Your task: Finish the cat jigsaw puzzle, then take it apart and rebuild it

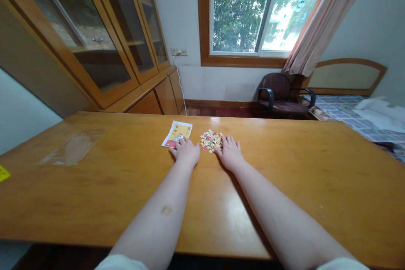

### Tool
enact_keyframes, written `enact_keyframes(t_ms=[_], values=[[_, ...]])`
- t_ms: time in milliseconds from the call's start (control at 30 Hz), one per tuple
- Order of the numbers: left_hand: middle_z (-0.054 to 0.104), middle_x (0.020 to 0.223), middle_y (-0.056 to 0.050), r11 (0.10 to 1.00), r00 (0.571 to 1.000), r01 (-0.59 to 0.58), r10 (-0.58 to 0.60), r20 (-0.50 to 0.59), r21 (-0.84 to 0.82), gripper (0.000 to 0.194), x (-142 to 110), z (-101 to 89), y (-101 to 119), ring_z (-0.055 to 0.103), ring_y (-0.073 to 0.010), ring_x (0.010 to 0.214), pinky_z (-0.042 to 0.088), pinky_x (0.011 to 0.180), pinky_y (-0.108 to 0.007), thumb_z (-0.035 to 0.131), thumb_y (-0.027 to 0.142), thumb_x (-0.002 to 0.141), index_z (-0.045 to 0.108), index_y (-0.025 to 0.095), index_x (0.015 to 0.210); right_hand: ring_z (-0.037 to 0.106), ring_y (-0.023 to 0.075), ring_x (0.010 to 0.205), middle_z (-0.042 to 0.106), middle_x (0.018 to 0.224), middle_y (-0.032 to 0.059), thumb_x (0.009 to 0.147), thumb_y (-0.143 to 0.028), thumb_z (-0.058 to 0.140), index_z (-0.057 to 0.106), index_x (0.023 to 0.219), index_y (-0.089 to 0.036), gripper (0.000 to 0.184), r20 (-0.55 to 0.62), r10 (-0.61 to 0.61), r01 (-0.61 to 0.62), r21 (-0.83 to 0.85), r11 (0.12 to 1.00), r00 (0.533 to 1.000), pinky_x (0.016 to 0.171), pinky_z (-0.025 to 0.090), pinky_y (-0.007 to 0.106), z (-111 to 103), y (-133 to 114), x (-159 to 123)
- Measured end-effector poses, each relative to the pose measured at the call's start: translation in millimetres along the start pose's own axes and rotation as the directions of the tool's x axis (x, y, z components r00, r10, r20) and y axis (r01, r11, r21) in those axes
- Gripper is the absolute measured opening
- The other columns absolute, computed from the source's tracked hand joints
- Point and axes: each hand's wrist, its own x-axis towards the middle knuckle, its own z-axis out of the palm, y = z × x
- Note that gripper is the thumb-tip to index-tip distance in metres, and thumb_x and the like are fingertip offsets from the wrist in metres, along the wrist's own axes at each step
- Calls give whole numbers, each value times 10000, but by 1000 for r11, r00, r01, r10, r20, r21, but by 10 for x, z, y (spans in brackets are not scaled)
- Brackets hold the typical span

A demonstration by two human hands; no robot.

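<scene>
A pile of small jigsaw puzzle pieces (210, 140), mostly yellow and white with some red, lies on the wooden table (126, 185). At its right edge rests my right hand (230, 152), palm down with the fingers stretched out, touching the pieces. My left hand (186, 152) lies flat over the lower edge of a picture card (180, 130), fingers spread. The card is yellow with a white border and shows a white cartoon figure above a red area. My left fingers cover part of its lower right side.
A clear plastic bag (76, 147) lies on the table's left side, and a bright yellow item (4, 173) shows at the left border. Beyond the table stand a glass-door cabinet (145, 80), an armchair (280, 93) and a bed (341, 109).
</scene>
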Motion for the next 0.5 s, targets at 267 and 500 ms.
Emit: enact_keyframes(t_ms=[267, 500], values=[[267, 1503, -236, 1000, 1000, -6, 6, -8, 14, 757, -2, 42, 46, 268, -378, 1366, 224, 1072, -603, 277, 537, 867, 291, 47, 1442, 118, 294, 1427, 183, 1543, 181, 867, -649, 332, 160, 1498, -105, 851, 29, -69, 69, 0, 998, 997, 1116, 45, 548, 11, 1, 0], [55, 1566, -154, 893, 882, -440, 449, 145, -89, 856, -37, 71, 45, 82, -289, 1444, 128, 1149, -481, 294, 629, 852, 91, 111, 1502, 70, 304, 1434, 117, 1556, 181, 876, -652, 295, 120, 1507, -113, 848, 53, -15, 18, -54, 998, 999, 1111, 48, 559, -41, 49, -24]])
